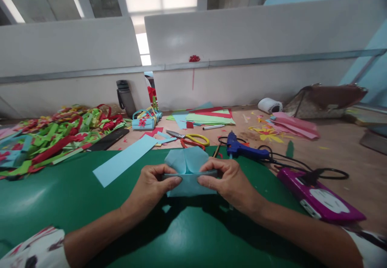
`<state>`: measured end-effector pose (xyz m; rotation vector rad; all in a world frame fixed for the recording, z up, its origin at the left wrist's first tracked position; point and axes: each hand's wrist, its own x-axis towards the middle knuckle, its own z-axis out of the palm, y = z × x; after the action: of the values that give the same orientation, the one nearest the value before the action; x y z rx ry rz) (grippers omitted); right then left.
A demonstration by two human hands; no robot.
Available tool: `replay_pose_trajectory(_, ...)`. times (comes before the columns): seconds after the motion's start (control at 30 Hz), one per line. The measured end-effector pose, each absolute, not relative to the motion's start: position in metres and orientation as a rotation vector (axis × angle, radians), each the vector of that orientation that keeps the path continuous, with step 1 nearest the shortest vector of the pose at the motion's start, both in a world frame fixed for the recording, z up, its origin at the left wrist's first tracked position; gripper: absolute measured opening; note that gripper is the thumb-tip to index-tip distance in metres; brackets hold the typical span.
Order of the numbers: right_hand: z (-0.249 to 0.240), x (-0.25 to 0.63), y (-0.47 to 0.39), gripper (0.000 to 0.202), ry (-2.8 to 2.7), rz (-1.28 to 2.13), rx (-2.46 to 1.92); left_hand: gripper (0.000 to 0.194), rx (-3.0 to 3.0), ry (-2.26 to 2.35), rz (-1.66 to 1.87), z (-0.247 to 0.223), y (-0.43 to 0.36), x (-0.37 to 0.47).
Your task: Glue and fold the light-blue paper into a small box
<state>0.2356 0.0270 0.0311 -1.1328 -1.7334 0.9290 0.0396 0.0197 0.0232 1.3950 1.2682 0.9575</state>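
A folded light blue paper piece is held just above the green mat, in front of me. My left hand pinches its left side and my right hand pinches its right side, thumbs and fingers pressed along a fold. A light blue paper strip lies flat on the mat, up and left of my left hand.
Yellow-handled scissors, a blue glue gun with black cord, and a purple device lie right. A heap of green and red paper strips fills the left. Coloured sheets, a small blue paper basket, bottle, tape roll.
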Motion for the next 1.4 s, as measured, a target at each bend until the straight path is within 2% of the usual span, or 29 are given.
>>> replay_pose_trajectory(0.47,0.0297,0.2371,0.0252,0.011,-1.853,0.848,-1.116,0.023,1.469,1.293,0.983,0.0225,0.0189,0.0403)
replay_pose_trajectory(0.6,0.0267,0.2367,0.0256,0.005,-1.852,0.828,-1.097,0.021,1.467,1.303,1.009,0.0241,0.0174,0.0413)
replay_pose_trajectory(1.4,0.0339,0.2352,0.0221,0.006,-1.899,0.984,-1.191,0.021,1.554,1.385,1.013,0.0228,0.0161,0.0431)
